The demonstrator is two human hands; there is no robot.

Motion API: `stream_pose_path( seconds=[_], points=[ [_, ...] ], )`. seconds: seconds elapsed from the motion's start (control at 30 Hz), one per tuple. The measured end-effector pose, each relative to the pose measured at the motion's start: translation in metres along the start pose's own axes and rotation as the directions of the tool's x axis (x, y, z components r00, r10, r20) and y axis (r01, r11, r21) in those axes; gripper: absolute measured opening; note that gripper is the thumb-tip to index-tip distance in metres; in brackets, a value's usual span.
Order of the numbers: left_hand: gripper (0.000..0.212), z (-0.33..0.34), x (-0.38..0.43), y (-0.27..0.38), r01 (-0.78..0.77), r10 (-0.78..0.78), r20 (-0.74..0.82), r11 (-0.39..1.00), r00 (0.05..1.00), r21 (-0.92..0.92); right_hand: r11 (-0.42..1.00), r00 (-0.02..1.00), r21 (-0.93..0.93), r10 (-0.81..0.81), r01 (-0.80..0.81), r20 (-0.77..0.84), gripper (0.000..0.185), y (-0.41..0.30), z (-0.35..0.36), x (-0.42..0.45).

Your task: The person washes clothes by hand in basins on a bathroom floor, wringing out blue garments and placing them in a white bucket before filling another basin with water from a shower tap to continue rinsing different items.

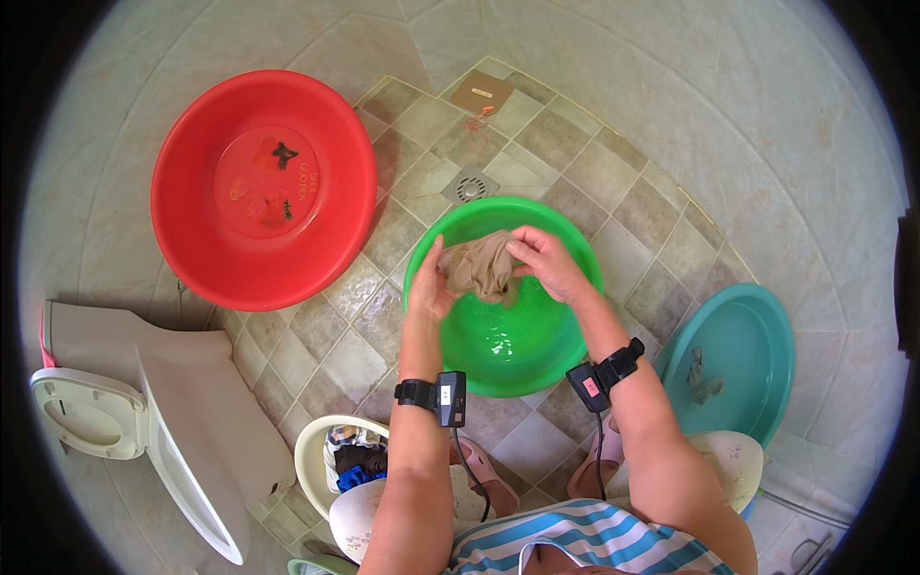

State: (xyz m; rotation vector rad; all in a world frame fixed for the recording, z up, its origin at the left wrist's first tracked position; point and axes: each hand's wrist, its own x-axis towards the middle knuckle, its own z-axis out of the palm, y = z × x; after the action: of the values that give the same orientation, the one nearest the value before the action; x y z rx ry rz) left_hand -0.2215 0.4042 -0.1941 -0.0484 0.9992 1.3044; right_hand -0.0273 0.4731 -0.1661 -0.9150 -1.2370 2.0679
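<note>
A wet beige cloth (480,267) is stretched between my two hands over the far part of a green plastic basin (503,388). My left hand (431,284) grips its left side, with the thumb pointing up. The fingers and thumb of my right hand (544,260) pinch the upper right edge. The cloth hangs in folds, and its lower end seems close to the water (501,338) in the basin. I cannot tell what kind of garment the cloth is.
A large red basin (266,287) stands at upper left, a teal basin (747,302) with small grey cloths at right. A cream basin (309,445) holds clothes by my left leg. A toilet (187,402) stands at left. Beyond the green basin lies a floor drain (471,188).
</note>
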Motion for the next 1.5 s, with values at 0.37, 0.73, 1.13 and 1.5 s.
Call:
stream_pose_path(
  seconds=[0.37,0.73,1.13,1.5],
  points=[
    [0.031,-0.011,0.004,-0.031,-0.051,-0.011,0.135,0.893,0.991,0.447,0.938,0.998,0.340,-0.056,0.067,-0.043,0.016,-0.015,0.009,0.002],
    [0.018,-0.001,-0.002,0.000,-0.295,0.303,0.125,0.952,0.945,-0.078,0.750,0.711,-0.649,-0.527,0.132,-0.465,0.024,0.005,-0.038,0.010],
    [0.017,0.040,-0.009,-0.008,-0.490,0.504,0.203,0.864,0.840,-0.116,0.826,0.946,-0.545,-0.278,0.146,-0.167,0.019,-0.002,0.005,0.002],
    [0.024,0.036,-0.014,0.003,-0.702,0.908,0.148,0.191,0.392,0.686,0.515,0.877,-0.836,-0.471,0.189,-0.092,0.029,-0.024,-0.013,-0.011]
  ],
)
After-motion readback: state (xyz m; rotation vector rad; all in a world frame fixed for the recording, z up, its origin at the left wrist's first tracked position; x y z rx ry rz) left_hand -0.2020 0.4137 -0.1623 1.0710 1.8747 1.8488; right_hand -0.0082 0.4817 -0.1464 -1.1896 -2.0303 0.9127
